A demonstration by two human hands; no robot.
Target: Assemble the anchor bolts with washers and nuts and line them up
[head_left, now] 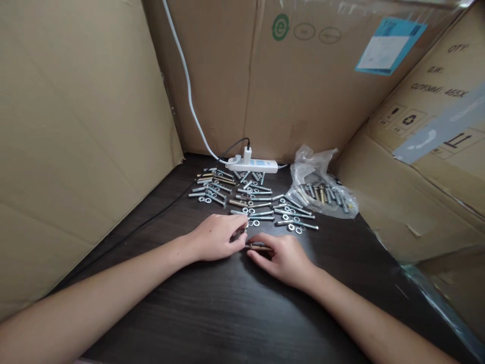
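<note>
The right hand (290, 257) has its grip clamped on a bronze-coloured bolt (260, 247), just below the frame's centre. The left hand (215, 237) is close beside the bolt's left end; what its grip holds I cannot tell. Above, loose bolts and washers (303, 225) cover the dark table (227, 308); a plastic bag (312, 159) lies right of centre.
</note>
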